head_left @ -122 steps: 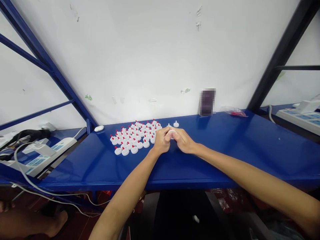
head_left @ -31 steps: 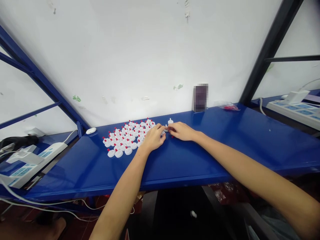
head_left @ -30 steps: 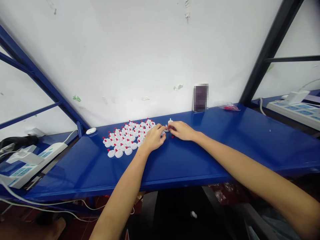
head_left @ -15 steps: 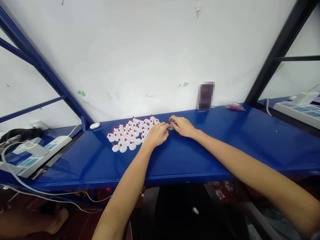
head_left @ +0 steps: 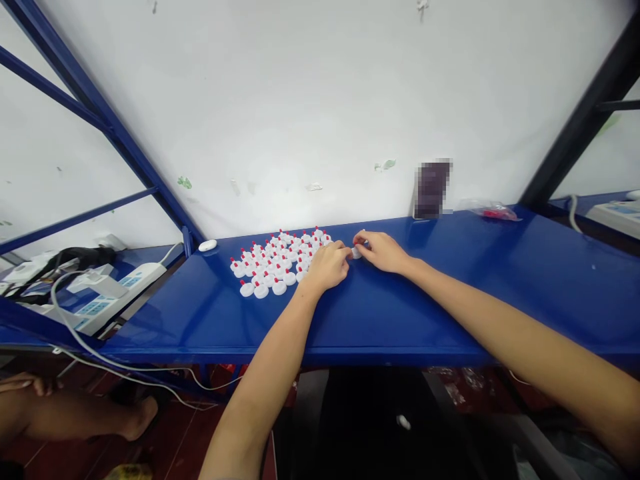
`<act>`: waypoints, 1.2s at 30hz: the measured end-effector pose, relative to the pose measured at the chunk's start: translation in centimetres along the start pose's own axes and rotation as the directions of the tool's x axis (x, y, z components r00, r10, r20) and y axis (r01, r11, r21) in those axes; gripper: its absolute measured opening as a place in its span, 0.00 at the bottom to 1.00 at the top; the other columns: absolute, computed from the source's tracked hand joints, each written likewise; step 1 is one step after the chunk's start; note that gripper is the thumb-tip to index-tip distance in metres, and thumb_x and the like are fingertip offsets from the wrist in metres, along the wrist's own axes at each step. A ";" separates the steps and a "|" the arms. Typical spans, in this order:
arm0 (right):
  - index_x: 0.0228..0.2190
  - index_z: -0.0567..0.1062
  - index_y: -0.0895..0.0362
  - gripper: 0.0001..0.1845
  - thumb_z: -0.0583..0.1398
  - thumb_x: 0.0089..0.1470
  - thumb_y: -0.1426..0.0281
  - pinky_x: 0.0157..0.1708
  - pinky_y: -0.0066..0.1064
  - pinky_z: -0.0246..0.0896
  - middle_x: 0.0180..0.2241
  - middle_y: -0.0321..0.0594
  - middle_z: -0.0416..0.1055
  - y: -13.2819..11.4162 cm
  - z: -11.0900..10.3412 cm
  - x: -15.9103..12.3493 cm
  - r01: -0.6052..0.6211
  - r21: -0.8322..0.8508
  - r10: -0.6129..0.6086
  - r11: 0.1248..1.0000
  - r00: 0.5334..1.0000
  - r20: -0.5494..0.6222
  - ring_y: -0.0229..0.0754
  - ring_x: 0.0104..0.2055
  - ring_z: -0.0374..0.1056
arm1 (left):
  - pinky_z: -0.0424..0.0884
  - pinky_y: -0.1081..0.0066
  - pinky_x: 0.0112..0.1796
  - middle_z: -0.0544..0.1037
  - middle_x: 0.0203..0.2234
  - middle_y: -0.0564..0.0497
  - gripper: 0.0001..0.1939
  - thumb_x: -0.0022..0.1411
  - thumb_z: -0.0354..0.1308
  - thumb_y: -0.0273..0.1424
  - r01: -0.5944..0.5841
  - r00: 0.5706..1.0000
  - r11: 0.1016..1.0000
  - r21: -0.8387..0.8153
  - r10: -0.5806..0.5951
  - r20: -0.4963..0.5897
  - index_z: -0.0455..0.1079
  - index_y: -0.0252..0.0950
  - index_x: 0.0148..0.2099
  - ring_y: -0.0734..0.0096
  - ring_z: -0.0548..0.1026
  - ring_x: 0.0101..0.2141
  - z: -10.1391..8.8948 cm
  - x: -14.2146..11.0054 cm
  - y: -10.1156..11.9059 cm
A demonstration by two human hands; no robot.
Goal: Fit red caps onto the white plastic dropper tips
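Note:
Between my hands a white round nozzle cap (head_left: 357, 254) stands on the blue table, with a bit of red at its top. My left hand (head_left: 327, 267) has its fingers curled, index fingertip against the cap's left side. From the right, the thumb and fingers of my right hand (head_left: 384, 252) pinch at the cap's red top; the fingers partly hide it. Left of my left hand, many white caps with red pointed tips (head_left: 270, 264) stand upright in a close group, some hidden behind that hand.
The blue table (head_left: 380, 320) runs along a white wall. A blurred dark upright object (head_left: 431, 190) leans there, beside a clear bag with red pieces (head_left: 500, 213). A white oval case (head_left: 207, 245) lies at the back left. Power strips (head_left: 120, 293) and another person's leg (head_left: 85, 413) are at left.
The view has swung left, so everything sits further right in the picture. A small red piece below my right hand no longer shows there. Both hands stay at the cap.

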State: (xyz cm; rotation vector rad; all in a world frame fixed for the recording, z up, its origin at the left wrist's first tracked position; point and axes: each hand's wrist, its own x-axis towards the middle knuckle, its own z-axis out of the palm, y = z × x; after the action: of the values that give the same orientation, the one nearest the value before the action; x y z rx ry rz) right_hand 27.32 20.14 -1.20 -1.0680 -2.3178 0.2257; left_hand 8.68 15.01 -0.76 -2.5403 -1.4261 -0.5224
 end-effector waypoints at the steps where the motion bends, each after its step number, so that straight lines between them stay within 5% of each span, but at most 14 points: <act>1: 0.39 0.73 0.56 0.10 0.54 0.60 0.68 0.36 0.31 0.58 0.36 0.41 0.75 0.2 0.2 0.0 -0.001 0.013 0.001 1.000 1.000 0.001 0.43 0.36 0.69 | 0.71 0.62 0.45 0.74 0.40 0.46 0.14 0.60 0.50 0.22 0.000 1.000 1.000 -0.003 0.000 -0.008 0.74 0.37 0.42 0.61 0.73 0.42 0.1 0.0 0.0; 9: 0.35 0.72 0.57 0.10 0.54 0.58 0.65 0.33 0.31 0.58 0.31 0.39 0.73 0.9 0.3 -0.3 -0.042 0.216 0.055 0.975 0.997 -0.054 0.40 0.30 0.66 | 0.69 0.62 0.49 0.71 0.46 0.46 0.18 0.62 0.51 0.25 0.008 0.993 0.999 -0.035 -0.013 -0.118 0.68 0.38 0.53 0.61 0.71 0.46 0.1 -0.1 0.2; 14: 0.30 0.70 0.56 0.11 0.57 0.53 0.61 0.25 0.29 0.56 0.23 0.33 0.68 0.6 0.2 -0.2 -0.193 0.623 0.230 0.758 0.973 0.021 0.36 0.21 0.60 | 0.67 0.61 0.51 0.69 0.50 0.45 0.24 0.63 0.53 0.28 0.003 0.989 0.997 -0.071 -0.014 -0.147 0.61 0.40 0.61 0.60 0.70 0.49 -0.2 -0.2 0.6; 18: 0.27 0.70 0.57 0.11 0.59 0.51 0.61 0.23 0.29 0.54 0.21 0.33 0.67 0.3 0.2 -0.2 -0.234 0.741 0.250 0.630 0.964 0.092 0.35 0.20 0.59 | 0.66 0.60 0.52 0.69 0.50 0.45 0.26 0.64 0.53 0.30 -0.008 0.987 0.996 -0.089 -0.006 -0.163 0.57 0.40 0.63 0.59 0.69 0.50 -0.1 -0.1 0.6; 25: 0.24 0.68 0.56 0.13 0.57 0.54 0.61 0.26 0.29 0.55 0.18 0.31 0.63 -1.1 -0.1 -0.8 -0.154 0.729 0.086 0.667 0.988 0.129 0.36 0.21 0.60 | 0.66 0.61 0.52 0.70 0.50 0.45 0.25 0.63 0.53 0.30 -0.037 0.989 0.993 -0.110 0.021 -0.147 0.60 0.39 0.62 0.60 0.69 0.49 -0.6 -0.1 0.9; 36: 0.25 0.67 0.56 0.17 0.54 0.58 0.57 0.26 0.29 0.57 0.21 0.32 0.64 -0.9 0.2 -1.1 -0.118 0.667 0.066 0.736 0.993 0.103 0.36 0.23 0.61 | 0.63 0.60 0.54 0.70 0.53 0.45 0.21 0.65 0.54 0.33 -0.002 0.989 0.997 -0.078 -0.010 -0.144 0.62 0.38 0.59 0.59 0.70 0.52 -0.2 0.0 0.6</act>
State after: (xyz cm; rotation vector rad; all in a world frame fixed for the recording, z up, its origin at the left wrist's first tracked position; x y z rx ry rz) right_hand 27.15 18.72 -1.51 -0.7903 -1.9648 1.0732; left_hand 9.19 14.63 -0.54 -2.5004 -1.3859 -0.7610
